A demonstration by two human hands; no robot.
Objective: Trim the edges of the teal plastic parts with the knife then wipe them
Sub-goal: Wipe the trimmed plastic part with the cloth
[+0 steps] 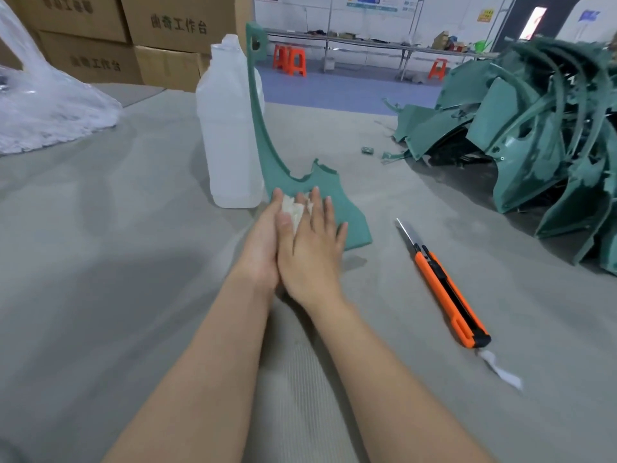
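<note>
A teal plastic part (337, 198) stands on the grey table, its long thin arm rising beside a bottle. My right hand (312, 252) lies flat on its wide lower end, straight fingers pressing a small white cloth (293, 210) against the surface. My left hand (262, 242) rests flat against the part's left side, touching my right hand, fingers straight. The orange utility knife (449, 285) lies on the table to the right of my hands with its blade extended, touched by neither hand.
A translucent white bottle (227, 128) stands just left of the part. A pile of teal parts (534, 145) fills the right side. A clear plastic bag (43, 105) and cardboard boxes (177, 25) sit far left. A white scrap (500, 372) lies near the knife's handle.
</note>
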